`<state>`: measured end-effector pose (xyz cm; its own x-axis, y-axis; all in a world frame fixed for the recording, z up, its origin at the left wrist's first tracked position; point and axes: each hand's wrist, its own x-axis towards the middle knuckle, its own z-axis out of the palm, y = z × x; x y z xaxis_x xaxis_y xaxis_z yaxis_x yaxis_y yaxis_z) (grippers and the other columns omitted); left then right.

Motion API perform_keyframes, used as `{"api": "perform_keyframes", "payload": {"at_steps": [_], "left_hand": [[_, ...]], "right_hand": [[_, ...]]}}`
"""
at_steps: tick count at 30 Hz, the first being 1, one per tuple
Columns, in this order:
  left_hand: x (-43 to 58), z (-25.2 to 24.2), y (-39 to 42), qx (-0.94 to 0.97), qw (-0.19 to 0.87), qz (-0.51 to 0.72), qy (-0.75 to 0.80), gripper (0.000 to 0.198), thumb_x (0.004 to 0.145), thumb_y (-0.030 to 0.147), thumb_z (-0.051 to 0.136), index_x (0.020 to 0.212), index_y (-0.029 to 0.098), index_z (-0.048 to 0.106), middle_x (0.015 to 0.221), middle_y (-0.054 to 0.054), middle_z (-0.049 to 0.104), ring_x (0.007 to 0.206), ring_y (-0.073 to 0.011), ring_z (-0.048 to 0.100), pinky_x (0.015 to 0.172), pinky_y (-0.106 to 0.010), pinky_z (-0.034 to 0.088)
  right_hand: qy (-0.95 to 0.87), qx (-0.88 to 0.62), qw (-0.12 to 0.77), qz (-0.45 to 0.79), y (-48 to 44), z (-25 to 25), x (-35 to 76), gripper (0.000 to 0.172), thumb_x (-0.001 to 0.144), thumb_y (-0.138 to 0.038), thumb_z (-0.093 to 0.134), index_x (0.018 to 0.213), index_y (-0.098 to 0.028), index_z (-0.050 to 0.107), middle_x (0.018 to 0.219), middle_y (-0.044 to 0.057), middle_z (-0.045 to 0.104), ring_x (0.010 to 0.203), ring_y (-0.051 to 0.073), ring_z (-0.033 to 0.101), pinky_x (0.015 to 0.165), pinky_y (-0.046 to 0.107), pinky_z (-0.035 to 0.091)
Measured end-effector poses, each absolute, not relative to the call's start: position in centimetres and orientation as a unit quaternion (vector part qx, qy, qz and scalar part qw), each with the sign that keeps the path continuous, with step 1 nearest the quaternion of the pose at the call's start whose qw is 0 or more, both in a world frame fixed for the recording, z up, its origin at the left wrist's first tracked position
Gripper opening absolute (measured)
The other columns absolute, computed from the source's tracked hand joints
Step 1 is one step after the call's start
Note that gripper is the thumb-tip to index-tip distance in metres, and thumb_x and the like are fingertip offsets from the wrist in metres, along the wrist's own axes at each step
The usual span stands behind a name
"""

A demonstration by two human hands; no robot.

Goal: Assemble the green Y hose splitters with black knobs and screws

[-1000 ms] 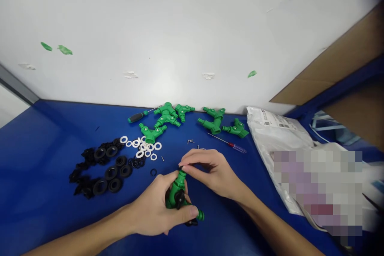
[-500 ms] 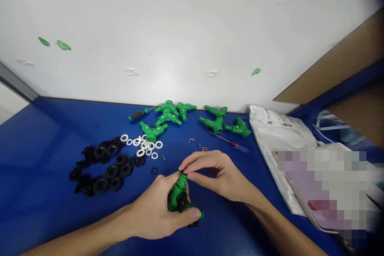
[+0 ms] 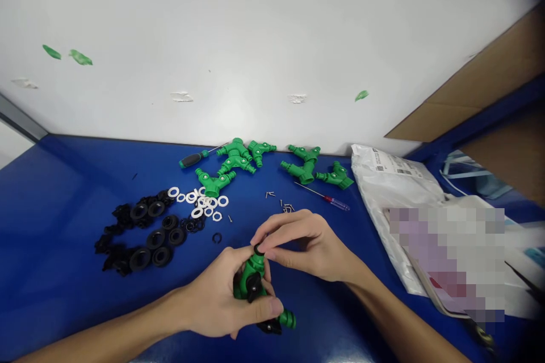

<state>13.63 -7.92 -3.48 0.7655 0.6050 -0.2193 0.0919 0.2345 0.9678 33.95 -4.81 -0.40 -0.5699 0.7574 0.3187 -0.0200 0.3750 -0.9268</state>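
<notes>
Over the blue table (image 3: 59, 300), left hand (image 3: 219, 298) grips green valve (image 3: 252, 273), right hand (image 3: 309, 247) pinches black ring (image 3: 258, 249) atop.

Y-fitting (image 3: 254, 283) gripped in the left hand (image 3: 221, 300) nearest, ring (image 3: 258, 249) pinched atop it by the right hand (image 3: 306, 244), caps (image 3: 142, 235) spread left, washers (image 3: 204, 204) behind them, spare fittings (image 3: 264, 160) along the wall (image 3: 255, 39), bag (image 3: 383, 181) at right.

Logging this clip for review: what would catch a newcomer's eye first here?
The two hands at bottom centre: the left hand grips a green Y-shaped fitting, while the right hand pinches a small black ring at its upper end. Behind them on the blue table lie more green fittings by the wall, with white washers and black parts to the left.
</notes>
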Motion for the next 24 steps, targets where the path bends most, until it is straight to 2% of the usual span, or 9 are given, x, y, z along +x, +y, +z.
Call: {"api": "perform_keyframes", "payload": {"at_steps": [4,11,19,24], "left_hand": [[13.5,-3.2,-8.0,0.586,0.738,0.191,0.275,0.034,0.082,0.042,0.072,0.091,0.016,0.053,0.077,-0.004,0.066,0.040,-0.0040,0.049,0.035,-0.015,0.040],[13.4,-2.9,-7.9,0.606,0.716,0.183,0.293,0.034,0.082,0.044,0.072,0.091,0.016,0.055,0.082,-0.005,0.065,0.042,-0.0040,0.050,0.036,-0.015,0.038],[13.6,-2.6,-7.7,0.638,0.695,0.172,0.284,0.029,0.085,0.042,0.067,0.084,0.015,0.057,0.060,0.002,0.055,0.039,-0.0057,0.048,0.038,-0.017,0.039],[13.5,-2.2,-7.7,0.627,0.704,0.206,0.262,0.025,0.081,0.034,0.070,0.089,0.014,0.057,0.072,-0.003,0.063,0.041,-0.0051,0.049,0.038,-0.016,0.039]], "right_hand": [[-0.735,-0.261,0.406,0.476,-4.7,-0.4,34.0,0.014,0.083,-0.009,0.073,0.091,-0.018,0.080,0.091,0.008,0.079,0.078,0.017,0.075,0.071,0.027,0.060],[-0.762,-0.256,0.418,0.423,-5.2,0.1,33.8,0.018,0.084,-0.007,0.070,0.094,-0.019,0.079,0.093,0.009,0.079,0.081,0.018,0.075,0.071,0.030,0.061],[-0.783,-0.224,0.398,0.423,-5.3,0.0,33.8,0.024,0.085,-0.005,0.069,0.103,-0.018,0.078,0.097,0.011,0.079,0.088,0.020,0.074,0.075,0.033,0.061],[-0.757,-0.222,0.433,0.436,-5.4,-0.2,33.8,0.027,0.082,-0.003,0.072,0.103,-0.020,0.078,0.100,0.011,0.079,0.088,0.021,0.075,0.077,0.034,0.062]]}}
